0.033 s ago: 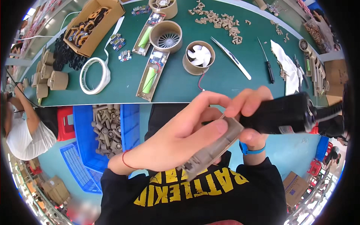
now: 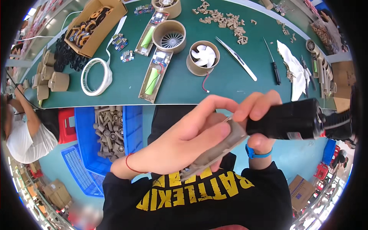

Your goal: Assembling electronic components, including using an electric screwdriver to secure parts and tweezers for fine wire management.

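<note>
My left hand (image 2: 189,140) is closed around a long tan plastic housing (image 2: 236,135), thumb pressed along its side. The piece slants from lower left up to the right, in front of my chest. My right hand (image 2: 257,112) grips a black cylindrical corded tool (image 2: 287,120), whose cable leaves at the right. The tool's front end meets the upper end of the housing; fingers hide the exact contact. On the bench just beyond my hands stands a tan round housing with a white fan (image 2: 204,56), a thin red wire trailing from it.
The green bench (image 2: 126,82) carries half-shells with green batteries (image 2: 152,80), a tape roll (image 2: 86,78), tweezers (image 2: 237,59), a screwdriver (image 2: 276,73), small tan clips (image 2: 226,21) and a cardboard box (image 2: 111,17). A blue crate (image 2: 133,130) of tan parts stands below, left.
The tan housing has rolled in my left hand, so its inner side shows less and its edge more. The black tool and my right hand have shifted slightly right.
</note>
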`<state>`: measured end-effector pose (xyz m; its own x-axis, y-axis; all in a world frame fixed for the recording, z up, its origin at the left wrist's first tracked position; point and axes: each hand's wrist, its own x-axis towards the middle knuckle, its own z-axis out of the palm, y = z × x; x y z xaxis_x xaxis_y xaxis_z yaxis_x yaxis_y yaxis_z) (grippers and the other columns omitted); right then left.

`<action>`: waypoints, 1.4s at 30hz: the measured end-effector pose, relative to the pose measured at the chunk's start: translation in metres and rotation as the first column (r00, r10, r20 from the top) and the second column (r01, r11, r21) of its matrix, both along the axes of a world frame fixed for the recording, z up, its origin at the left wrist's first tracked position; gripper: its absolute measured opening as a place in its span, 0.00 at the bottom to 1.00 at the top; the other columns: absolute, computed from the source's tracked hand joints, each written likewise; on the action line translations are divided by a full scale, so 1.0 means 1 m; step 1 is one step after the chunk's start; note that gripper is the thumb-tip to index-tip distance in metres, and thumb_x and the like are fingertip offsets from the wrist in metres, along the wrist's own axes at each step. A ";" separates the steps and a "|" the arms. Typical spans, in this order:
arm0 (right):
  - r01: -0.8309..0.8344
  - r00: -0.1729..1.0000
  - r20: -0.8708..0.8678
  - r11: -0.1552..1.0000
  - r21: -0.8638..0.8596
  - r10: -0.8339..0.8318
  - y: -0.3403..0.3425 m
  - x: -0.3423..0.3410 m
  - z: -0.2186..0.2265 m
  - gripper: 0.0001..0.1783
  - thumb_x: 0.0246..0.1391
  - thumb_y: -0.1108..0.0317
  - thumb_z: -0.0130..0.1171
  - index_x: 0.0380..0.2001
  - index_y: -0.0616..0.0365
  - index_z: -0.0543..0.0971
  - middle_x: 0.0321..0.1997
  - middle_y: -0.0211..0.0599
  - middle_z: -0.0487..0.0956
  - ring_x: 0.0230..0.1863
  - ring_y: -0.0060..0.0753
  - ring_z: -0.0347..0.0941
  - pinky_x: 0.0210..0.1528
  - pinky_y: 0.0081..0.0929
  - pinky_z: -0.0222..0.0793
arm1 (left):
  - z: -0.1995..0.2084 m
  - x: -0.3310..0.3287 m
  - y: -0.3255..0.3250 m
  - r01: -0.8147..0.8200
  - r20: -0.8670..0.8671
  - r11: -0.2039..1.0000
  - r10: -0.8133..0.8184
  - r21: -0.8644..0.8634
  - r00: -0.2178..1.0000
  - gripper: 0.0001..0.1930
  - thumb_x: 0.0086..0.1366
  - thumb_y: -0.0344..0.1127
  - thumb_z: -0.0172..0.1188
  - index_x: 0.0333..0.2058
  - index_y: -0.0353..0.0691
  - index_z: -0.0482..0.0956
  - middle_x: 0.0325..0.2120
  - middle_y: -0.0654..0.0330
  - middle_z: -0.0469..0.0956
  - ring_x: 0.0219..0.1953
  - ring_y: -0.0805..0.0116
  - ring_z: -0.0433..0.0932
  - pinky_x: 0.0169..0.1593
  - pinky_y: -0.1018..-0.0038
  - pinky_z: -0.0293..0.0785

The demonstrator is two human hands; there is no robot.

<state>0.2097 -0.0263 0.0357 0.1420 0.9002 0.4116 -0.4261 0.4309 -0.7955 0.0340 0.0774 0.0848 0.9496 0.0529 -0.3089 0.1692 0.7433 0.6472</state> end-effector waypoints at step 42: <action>-0.103 0.680 -0.732 0.994 -0.043 0.039 0.002 0.038 0.032 0.17 0.39 0.73 0.65 0.32 0.61 0.68 0.15 0.35 0.73 0.14 0.27 0.73 0.20 0.18 0.75 | -0.052 -0.023 -0.036 0.074 -0.035 0.848 -0.065 0.525 0.997 0.11 0.62 0.28 0.44 0.37 0.32 0.75 0.15 0.65 0.68 0.16 0.78 0.66 0.22 0.81 0.61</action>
<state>0.2474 -0.0248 0.0674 0.3026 0.9432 0.1371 -0.9117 0.3283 -0.2470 0.0107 0.0418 0.0328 0.9522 0.1458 -0.2686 0.2208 0.2793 0.9345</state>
